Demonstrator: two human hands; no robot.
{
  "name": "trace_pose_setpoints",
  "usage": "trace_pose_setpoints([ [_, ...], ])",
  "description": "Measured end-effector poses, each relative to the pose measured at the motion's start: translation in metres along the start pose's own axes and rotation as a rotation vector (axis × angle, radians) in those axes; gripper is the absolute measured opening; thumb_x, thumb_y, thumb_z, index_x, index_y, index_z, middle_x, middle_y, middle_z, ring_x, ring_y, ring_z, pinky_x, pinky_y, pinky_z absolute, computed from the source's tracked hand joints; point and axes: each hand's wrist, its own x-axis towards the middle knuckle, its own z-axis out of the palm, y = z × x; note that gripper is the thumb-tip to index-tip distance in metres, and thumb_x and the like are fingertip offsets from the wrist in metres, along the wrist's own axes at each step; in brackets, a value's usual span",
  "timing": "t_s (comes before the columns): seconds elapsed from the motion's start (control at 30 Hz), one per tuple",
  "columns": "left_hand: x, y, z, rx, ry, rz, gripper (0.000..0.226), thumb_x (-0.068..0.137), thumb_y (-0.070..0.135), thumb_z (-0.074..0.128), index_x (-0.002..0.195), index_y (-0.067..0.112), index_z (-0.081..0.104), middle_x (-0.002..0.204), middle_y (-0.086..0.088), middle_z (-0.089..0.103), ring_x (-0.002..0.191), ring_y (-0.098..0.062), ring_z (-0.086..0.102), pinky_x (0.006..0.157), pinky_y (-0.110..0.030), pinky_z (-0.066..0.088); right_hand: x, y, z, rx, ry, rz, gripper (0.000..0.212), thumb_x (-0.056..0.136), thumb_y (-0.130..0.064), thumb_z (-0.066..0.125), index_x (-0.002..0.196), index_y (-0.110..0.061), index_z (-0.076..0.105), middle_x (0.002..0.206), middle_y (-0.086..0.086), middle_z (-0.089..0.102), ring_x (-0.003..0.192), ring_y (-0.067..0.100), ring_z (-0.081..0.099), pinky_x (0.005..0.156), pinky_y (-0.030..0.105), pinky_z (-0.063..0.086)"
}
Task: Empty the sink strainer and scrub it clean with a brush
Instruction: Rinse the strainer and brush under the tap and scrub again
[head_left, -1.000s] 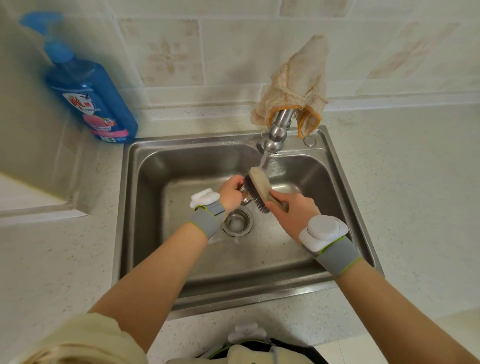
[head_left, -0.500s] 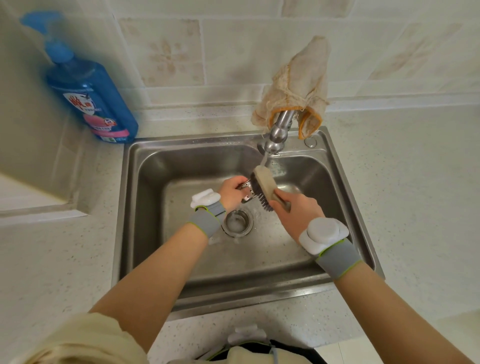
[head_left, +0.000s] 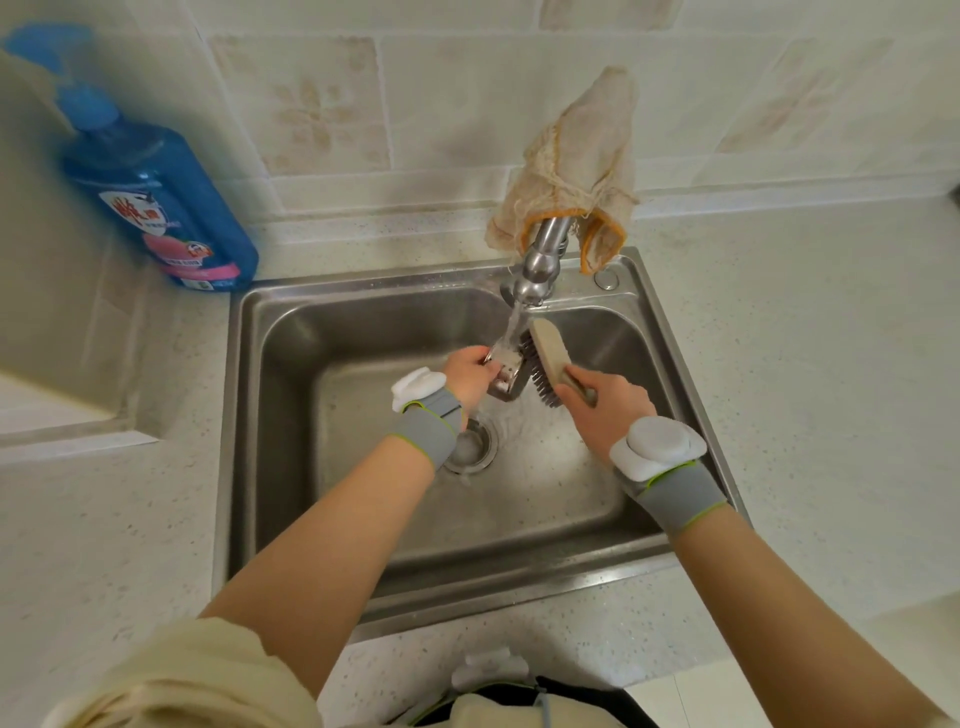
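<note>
My left hand (head_left: 470, 376) grips the metal sink strainer (head_left: 508, 371) and holds it under the running water from the faucet (head_left: 537, 260). In my right hand (head_left: 610, 410) is a wooden scrub brush (head_left: 548, 361), gripped by its handle, with its dark bristles pressed against the strainer's right side. Both are held above the steel sink (head_left: 291, 467). The open drain hole (head_left: 470, 447) lies just below my left wrist.
A blue pump bottle of soap (head_left: 161, 202) stands on the counter at the sink's back left corner. A worn beige cloth (head_left: 576, 166) is draped over the faucet. Speckled countertop (head_left: 810, 364) surrounds the sink.
The brush has slid up along the strainer toward the faucet, and the strainer now sits directly in the water stream. Both hands stay at about the same spot.
</note>
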Motion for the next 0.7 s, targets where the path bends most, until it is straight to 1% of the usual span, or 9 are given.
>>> trace_pose_setpoints([
  [0.13,-0.001,0.003,0.003,-0.386,-0.044,-0.233,0.032,0.099,0.005,0.029,0.071,0.013,0.044,0.069,-0.005,0.051,0.065,-0.017,0.046,0.070,-0.036,0.043,-0.007,0.004,0.007,0.041,0.020,-0.027,0.045,0.095,-0.040,0.046,0.138,-0.031,0.044,0.119,0.006,0.065,0.106,0.028,0.063,0.093,0.035,0.051],
  [0.2,-0.004,0.001,0.001,-0.556,-0.045,-0.316,0.031,0.100,0.009,0.024,0.075,0.011,0.042,0.081,-0.012,0.050,0.074,-0.024,0.050,0.095,-0.047,0.041,-0.010,0.003,0.014,0.068,0.011,-0.062,0.044,0.094,-0.041,0.047,0.138,-0.032,0.044,0.105,0.004,0.066,0.093,0.023,0.063,0.089,0.033,0.052],
  [0.27,-0.006,0.000,-0.002,-0.640,-0.078,-0.369,0.031,0.100,0.011,0.020,0.088,0.007,0.048,0.112,-0.021,0.053,0.105,-0.033,0.053,0.106,-0.051,0.030,-0.010,0.000,0.020,0.109,-0.010,-0.101,0.044,0.094,-0.040,0.048,0.137,-0.033,0.045,0.087,0.001,0.061,0.077,0.016,0.057,0.081,0.030,0.051],
  [0.33,-0.009,0.001,-0.006,-0.656,-0.067,-0.386,0.034,0.100,0.010,0.017,0.112,0.003,0.049,0.135,-0.023,0.043,0.126,-0.035,0.044,0.107,-0.051,0.027,-0.004,-0.001,0.022,0.122,-0.006,-0.090,0.043,0.094,-0.040,0.048,0.137,-0.032,0.047,0.087,0.003,0.065,0.079,0.019,0.061,0.080,0.029,0.051],
  [0.43,-0.010,0.003,-0.012,-0.665,-0.038,-0.400,0.033,0.100,0.009,0.017,0.097,0.004,0.049,0.139,-0.020,0.040,0.126,-0.034,0.044,0.108,-0.050,0.026,0.003,-0.001,0.021,0.061,-0.010,-0.031,0.044,0.095,-0.040,0.046,0.138,-0.031,0.046,0.105,0.007,0.069,0.095,0.027,0.064,0.086,0.031,0.050],
  [0.5,-0.010,0.003,-0.014,-0.668,-0.049,-0.392,0.036,0.100,0.012,0.019,0.120,0.001,0.047,0.145,-0.020,0.037,0.133,-0.034,0.038,0.107,-0.049,0.028,-0.003,-0.007,0.025,0.078,-0.049,-0.096,0.043,0.094,-0.039,0.048,0.137,-0.030,0.047,0.097,0.002,0.066,0.084,0.019,0.060,0.084,0.029,0.050],
  [0.57,-0.011,0.007,-0.014,-0.641,-0.091,-0.386,0.040,0.100,0.018,0.023,0.130,0.001,0.044,0.139,-0.022,0.044,0.117,-0.035,0.051,0.098,-0.048,0.035,-0.004,-0.012,0.028,0.126,-0.051,-0.155,0.043,0.093,-0.041,0.050,0.135,-0.032,0.049,0.100,0.000,0.068,0.085,0.016,0.059,0.088,0.029,0.050],
  [0.63,-0.009,0.008,-0.014,-0.654,-0.113,-0.385,0.036,0.099,0.028,0.027,0.107,0.006,0.055,0.115,-0.019,0.057,0.088,-0.029,0.056,0.087,-0.043,0.041,0.007,-0.011,0.024,0.113,-0.013,-0.112,0.044,0.093,-0.041,0.049,0.136,-0.031,0.048,0.102,0.001,0.067,0.096,0.020,0.062,0.093,0.031,0.049],
  [0.7,-0.009,0.007,-0.013,-0.659,-0.105,-0.399,0.030,0.098,0.031,0.032,0.089,0.011,0.053,0.093,-0.012,0.057,0.080,-0.025,0.054,0.075,-0.038,0.042,0.010,-0.008,0.020,0.058,0.002,-0.062,0.044,0.094,-0.041,0.047,0.137,-0.031,0.047,0.097,0.002,0.064,0.102,0.025,0.063,0.094,0.032,0.049],
])
